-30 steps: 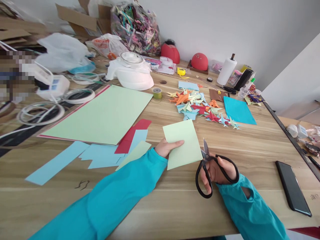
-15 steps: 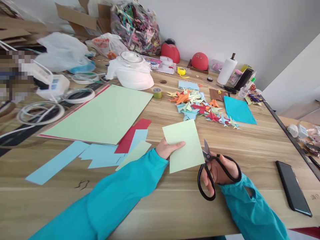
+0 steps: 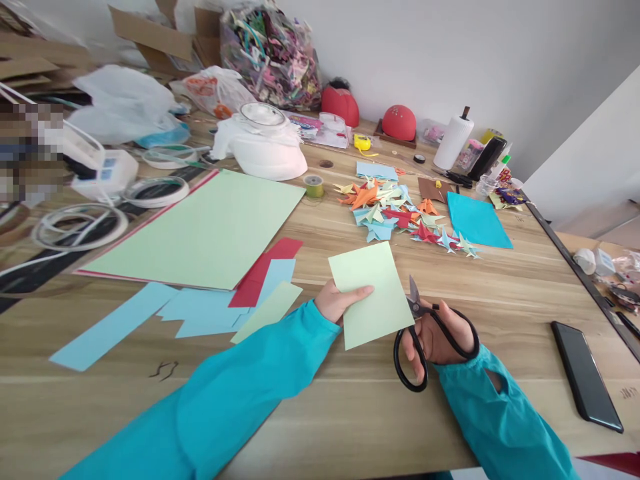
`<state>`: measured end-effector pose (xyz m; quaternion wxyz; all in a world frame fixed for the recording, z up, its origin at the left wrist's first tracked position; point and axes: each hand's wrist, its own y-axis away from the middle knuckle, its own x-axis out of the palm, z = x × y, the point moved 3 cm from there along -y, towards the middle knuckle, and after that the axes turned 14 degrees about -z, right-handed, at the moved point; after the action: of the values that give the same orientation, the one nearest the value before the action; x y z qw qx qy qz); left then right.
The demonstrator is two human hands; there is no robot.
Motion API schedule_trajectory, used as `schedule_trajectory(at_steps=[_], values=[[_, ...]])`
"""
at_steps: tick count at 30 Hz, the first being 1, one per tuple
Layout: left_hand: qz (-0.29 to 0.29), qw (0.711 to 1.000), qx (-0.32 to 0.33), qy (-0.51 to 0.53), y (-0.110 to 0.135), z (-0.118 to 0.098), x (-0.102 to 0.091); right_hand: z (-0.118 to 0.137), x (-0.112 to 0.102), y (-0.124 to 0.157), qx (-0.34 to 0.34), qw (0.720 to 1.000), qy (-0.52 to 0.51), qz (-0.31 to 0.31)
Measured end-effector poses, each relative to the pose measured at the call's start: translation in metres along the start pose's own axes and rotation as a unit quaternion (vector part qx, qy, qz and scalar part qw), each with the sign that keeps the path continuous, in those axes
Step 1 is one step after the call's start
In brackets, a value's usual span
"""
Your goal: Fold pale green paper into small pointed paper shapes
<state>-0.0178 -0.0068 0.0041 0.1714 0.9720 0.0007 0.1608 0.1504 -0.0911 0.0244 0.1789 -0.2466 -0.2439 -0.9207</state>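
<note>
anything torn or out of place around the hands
Yes: the right teal fabric sleeve gapes near its cuff, with what looks like skin showing; a tear or an unfastened opening, I cannot tell. The pale green rectangular paper in the left hand looks undamaged.

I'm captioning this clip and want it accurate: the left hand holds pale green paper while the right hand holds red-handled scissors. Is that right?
Not quite: the head view shows that the scissors are black-handled. The left hand does hold pale green paper, and the right hand holds the scissors.
</note>
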Motion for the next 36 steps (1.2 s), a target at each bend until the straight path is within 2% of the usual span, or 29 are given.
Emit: schedule_trajectory(at_steps=[6, 8, 14, 20, 24, 30, 36], values=[[-0.006, 1.000, -0.026, 0.013, -0.005, 0.003, -0.001, 0.001, 0.002, -0.002, -0.032, 0.996, -0.055, 0.062], [-0.017, 0.999, -0.038, 0.020, -0.006, 0.003, -0.002, 0.002, 0.001, -0.002, -0.041, 0.996, -0.059, 0.052], [-0.018, 0.998, -0.052, 0.034, -0.006, 0.000, -0.003, -0.001, -0.002, -0.002, -0.003, 0.998, 0.011, -0.055], [-0.001, 0.998, -0.056, 0.022, 0.001, 0.005, 0.002, -0.005, -0.006, -0.002, 0.026, 0.998, 0.032, -0.048], [0.021, 0.997, -0.071, 0.035, 0.008, 0.003, 0.006, -0.004, -0.005, -0.002, 0.008, 1.000, 0.013, -0.011], [0.019, 0.990, -0.136, 0.043, -0.003, 0.001, -0.002, 0.000, -0.003, 0.002, -0.004, 1.000, -0.005, 0.020], [0.032, 0.995, -0.092, 0.016, -0.007, 0.002, -0.003, -0.004, -0.009, 0.002, 0.012, 1.000, 0.007, -0.003]])
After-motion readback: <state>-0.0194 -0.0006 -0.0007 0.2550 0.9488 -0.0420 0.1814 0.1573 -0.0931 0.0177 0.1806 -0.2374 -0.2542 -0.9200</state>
